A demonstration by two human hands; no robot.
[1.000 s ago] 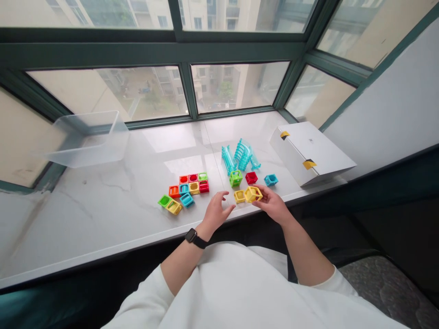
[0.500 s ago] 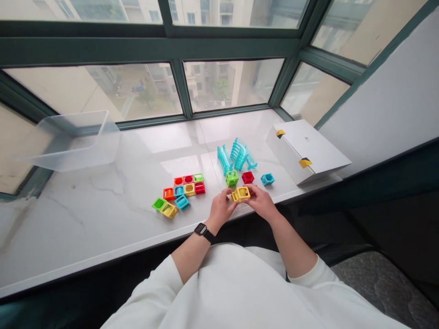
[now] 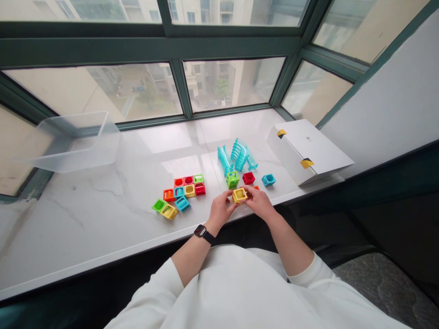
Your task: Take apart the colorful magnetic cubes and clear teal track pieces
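Note:
Between my two hands is a yellow toy block (image 3: 239, 195) with an open frame face, held just above the front of the counter. My left hand (image 3: 221, 210) grips its left side between thumb and fingers. On its right side, my right hand (image 3: 259, 201) is closed in the same way. Just beyond stand a green cube block (image 3: 232, 179) and a red block (image 3: 248, 177). A blue block (image 3: 268, 179) sits farther right. An orange piece (image 3: 256, 187) is mostly hidden behind my right hand.
Clear turquoise track pieces (image 3: 240, 155) lie behind the blocks. Left of my hands is a cluster of several coloured blocks (image 3: 189, 190). A transparent plastic bin (image 3: 85, 157) stands far left; a white box (image 3: 315, 148) is at right. The marble counter (image 3: 113, 237) ends near my body.
The yellow block has shifted slightly left and looks narrower, its part on the left no longer sticking out. My right hand has followed it left.

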